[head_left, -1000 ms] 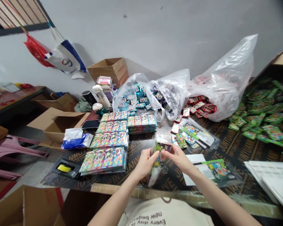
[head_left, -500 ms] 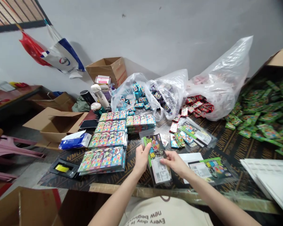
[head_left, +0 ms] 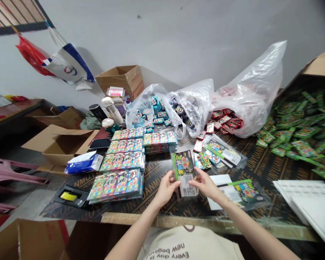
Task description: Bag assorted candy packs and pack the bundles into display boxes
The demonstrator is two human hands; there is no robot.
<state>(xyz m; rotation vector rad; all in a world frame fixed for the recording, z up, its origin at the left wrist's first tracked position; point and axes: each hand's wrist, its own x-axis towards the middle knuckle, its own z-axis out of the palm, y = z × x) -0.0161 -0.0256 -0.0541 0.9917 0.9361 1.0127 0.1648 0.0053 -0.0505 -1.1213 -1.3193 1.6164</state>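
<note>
Both my hands hold one clear sleeve with a green and black printed card (head_left: pixel 184 172) upright above the dark table (head_left: pixel 262 164). My left hand (head_left: pixel 166 188) grips its lower left edge, fingers closed on it. My right hand (head_left: pixel 204 184) pinches its lower right edge. To the left lie stacks of filled colourful card packs (head_left: pixel 119 177). Just right of my hands rest another sleeved card (head_left: pixel 243 191) and a white sheet (head_left: pixel 219 179).
Clear plastic bags of small blue (head_left: pixel 151 108), dark (head_left: pixel 189 104) and red packets (head_left: pixel 227 121) stand behind. Green packets (head_left: pixel 295 130) fill a box at right. White sheets (head_left: pixel 308 200) lie at right. Open cardboard boxes (head_left: pixel 62 142), a tape dispenser (head_left: pixel 67 196) and a pink chair (head_left: pixel 11 175) are at left.
The sleeved card went from bunched between my hands, to tilted low, to upright and squared now. My hands shifted to its lower edges. The view drifted slightly left.
</note>
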